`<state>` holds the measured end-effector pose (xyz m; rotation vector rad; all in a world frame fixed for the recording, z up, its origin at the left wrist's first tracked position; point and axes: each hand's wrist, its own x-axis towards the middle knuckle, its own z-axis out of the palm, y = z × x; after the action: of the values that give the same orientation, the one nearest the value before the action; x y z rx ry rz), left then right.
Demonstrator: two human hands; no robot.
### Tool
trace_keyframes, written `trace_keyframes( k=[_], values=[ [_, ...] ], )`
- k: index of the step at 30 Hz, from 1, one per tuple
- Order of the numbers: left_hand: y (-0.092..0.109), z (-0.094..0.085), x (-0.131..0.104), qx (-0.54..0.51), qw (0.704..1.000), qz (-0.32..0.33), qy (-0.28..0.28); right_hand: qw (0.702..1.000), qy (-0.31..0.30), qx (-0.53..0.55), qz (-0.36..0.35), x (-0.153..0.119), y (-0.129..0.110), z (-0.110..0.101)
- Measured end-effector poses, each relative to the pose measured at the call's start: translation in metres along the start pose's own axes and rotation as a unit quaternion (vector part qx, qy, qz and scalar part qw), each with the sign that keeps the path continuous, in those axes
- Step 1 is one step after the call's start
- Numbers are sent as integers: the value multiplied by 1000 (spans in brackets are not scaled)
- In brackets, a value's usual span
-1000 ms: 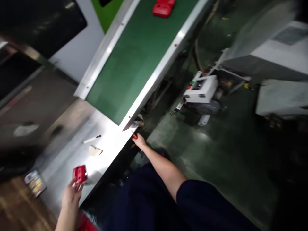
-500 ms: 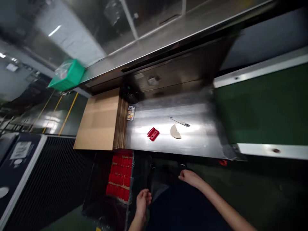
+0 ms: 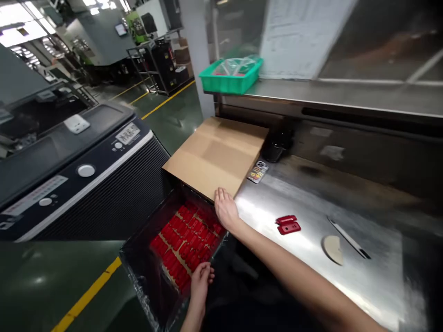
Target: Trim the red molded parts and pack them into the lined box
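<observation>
A black-lined box (image 3: 145,272) stands on the floor below the steel table (image 3: 311,193), filled with several red plastic parts (image 3: 187,240) in rows. My left hand (image 3: 201,278) is closed over the box's near rim. My right hand (image 3: 225,210) rests with fingers apart on the near edge of a stack of flat cardboard sheets (image 3: 216,154), just above the box's far side. A single red part (image 3: 288,225) lies on the table to the right of my right hand, apart from it.
A beige half-round piece (image 3: 332,249) and a pen (image 3: 348,237) lie further right on the table. A printed card (image 3: 257,173) and a black cup (image 3: 275,147) sit behind the cardboard. A green tray (image 3: 230,76) stands on the upper shelf. A dark machine (image 3: 69,170) stands at left.
The view has swung left from the conveyor to the box. My right hand rose from near my lap to the cardboard edge. My left hand moved onto the box rim.
</observation>
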<state>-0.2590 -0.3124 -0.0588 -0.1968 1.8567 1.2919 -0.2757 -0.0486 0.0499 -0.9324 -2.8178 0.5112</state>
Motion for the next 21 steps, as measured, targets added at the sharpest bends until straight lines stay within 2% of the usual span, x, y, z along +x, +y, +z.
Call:
trace_keyframes(
  k=[3,6,9,12,14,16,18,20,21],
  values=[
    [51,-7,17,-68,995,67,-20,998,-3,-68,-9,-9,1,8],
    [108,-4,34,-137,980,134,-47,992,-13,-118,-36,-20,2,3],
    [160,15,54,-208,960,168,-78,985,-30,-156,-70,-33,-8,-5],
    [192,36,75,-276,942,177,-78,974,-40,-175,-135,-51,-27,-12],
    [197,38,85,-302,935,179,-40,967,-54,-162,-189,-58,-39,-20],
    [185,18,90,-310,936,167,2,960,-84,-124,-237,-53,-46,-32],
    [159,-25,86,-304,942,141,29,958,-89,-87,-258,-34,-50,-43],
    [122,-84,75,-292,948,105,69,964,-67,-62,-248,-6,-53,-43],
    [101,-115,69,-282,951,81,100,967,-65,-46,-241,8,-57,-37]
  ],
)
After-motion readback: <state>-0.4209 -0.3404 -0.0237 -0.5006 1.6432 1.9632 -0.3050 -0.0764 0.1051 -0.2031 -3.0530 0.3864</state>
